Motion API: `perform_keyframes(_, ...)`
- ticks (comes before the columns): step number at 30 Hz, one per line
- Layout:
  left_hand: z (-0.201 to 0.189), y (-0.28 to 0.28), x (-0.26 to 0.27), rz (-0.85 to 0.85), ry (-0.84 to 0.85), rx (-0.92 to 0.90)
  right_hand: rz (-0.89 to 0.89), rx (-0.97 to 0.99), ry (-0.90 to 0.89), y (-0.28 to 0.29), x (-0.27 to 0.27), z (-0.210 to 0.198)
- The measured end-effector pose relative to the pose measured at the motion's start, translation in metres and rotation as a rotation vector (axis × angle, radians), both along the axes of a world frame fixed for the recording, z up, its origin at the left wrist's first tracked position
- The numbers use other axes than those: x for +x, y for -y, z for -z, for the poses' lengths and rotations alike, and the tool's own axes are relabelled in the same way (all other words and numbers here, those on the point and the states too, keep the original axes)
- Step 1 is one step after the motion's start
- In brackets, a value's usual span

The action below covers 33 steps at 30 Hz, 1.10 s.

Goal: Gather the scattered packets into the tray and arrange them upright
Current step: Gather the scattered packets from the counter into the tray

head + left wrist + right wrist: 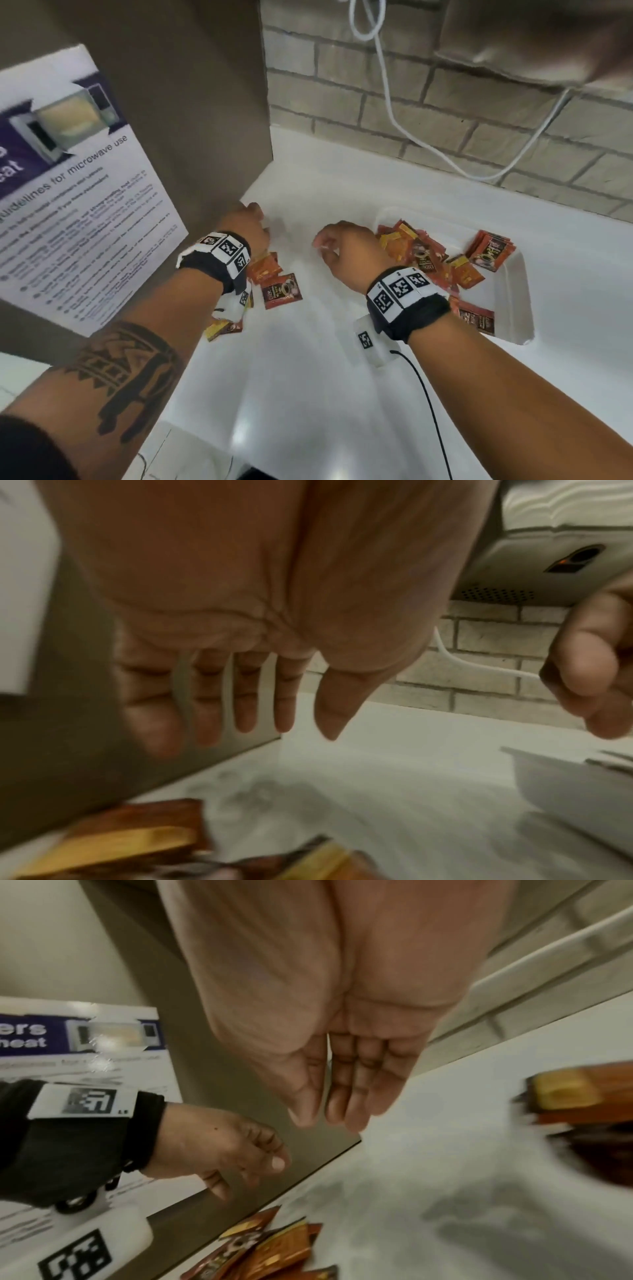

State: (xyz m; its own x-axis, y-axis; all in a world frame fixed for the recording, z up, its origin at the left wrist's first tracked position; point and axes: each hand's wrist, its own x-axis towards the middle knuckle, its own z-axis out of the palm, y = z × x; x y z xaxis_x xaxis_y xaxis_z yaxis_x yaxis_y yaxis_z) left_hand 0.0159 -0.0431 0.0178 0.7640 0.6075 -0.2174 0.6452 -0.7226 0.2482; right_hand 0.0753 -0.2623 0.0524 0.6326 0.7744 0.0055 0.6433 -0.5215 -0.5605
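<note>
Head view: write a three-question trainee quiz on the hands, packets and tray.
1. True or false: the left hand holds a packet.
2. Where do the loose packets lie: A) on the counter beside the left wrist, B) inside the white tray, C) in the right hand?
3. Fill in: the packets in the tray mostly lie ____, apart from a small stack leaning at the far end.

Key: 1 false; 2 A; 3 flat.

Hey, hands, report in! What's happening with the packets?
Left hand and right hand both open, holding nothing. Loose packets lie on counter beneath left wrist. Tray holds a jumbled pile, few upright. Nothing in the way.
</note>
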Motion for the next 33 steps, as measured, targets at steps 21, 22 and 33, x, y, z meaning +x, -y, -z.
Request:
perform_keyframes(21, 0.027, -0.033, -0.046, -0.093, -0.141, 0.05, 0.12, -0.472, -0.029, -0.127, -0.028, 0.07)
perform_keyframes(22, 0.026, -0.033, -0.044, -0.1, -0.141, 0.053, 0.141, -0.481, -0.025, -0.127, -0.027, 0.069)
perform_keyframes(33, 0.023, -0.038, -0.028, -0.137, -0.075, 0.062, 0.307, -0.174, -0.227, -0.104, 0.0, 0.042)
